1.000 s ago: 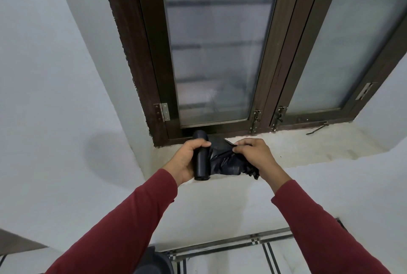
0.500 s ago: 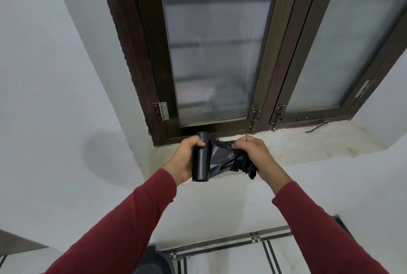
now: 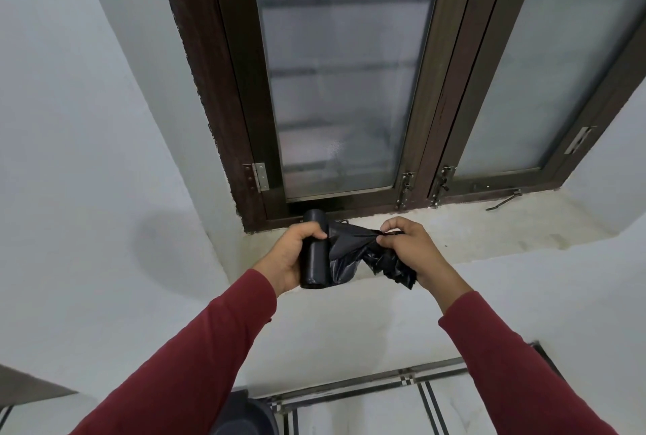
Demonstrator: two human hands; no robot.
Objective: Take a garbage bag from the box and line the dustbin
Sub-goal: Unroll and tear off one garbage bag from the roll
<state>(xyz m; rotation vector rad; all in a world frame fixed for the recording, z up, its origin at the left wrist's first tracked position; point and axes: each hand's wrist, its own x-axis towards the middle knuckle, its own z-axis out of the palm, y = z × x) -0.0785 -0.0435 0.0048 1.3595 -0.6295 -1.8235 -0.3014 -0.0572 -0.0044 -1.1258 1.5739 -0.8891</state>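
Two hands are held up in front of a window sill [image 3: 465,224], both in dark red sleeves. A black roll of garbage bags [image 3: 313,258] is gripped upright in the left hand [image 3: 292,254], the fingers curled closed around its far side and the thumb laid across its upper part near the top end. From the roll a loose length of black garbage bag [image 3: 353,252] is drawn out to the right, crumpled and partly unfolded. Its upper edge is pinched between the thumb and fingertips of the right hand [image 3: 410,251], while the remaining fingers are bent inward over a bunched, hanging part of the plastic below the palm. The roll and the drawn-out bag are held close together, just above the front edge of the sill and below a dark-framed window [image 3: 342,84] with frosted glass. At the bottom edge of the view, between the two forearms, part of a dark rounded object [image 3: 244,417] is seen; whether it is the dustbin cannot be told. No box can be made out.
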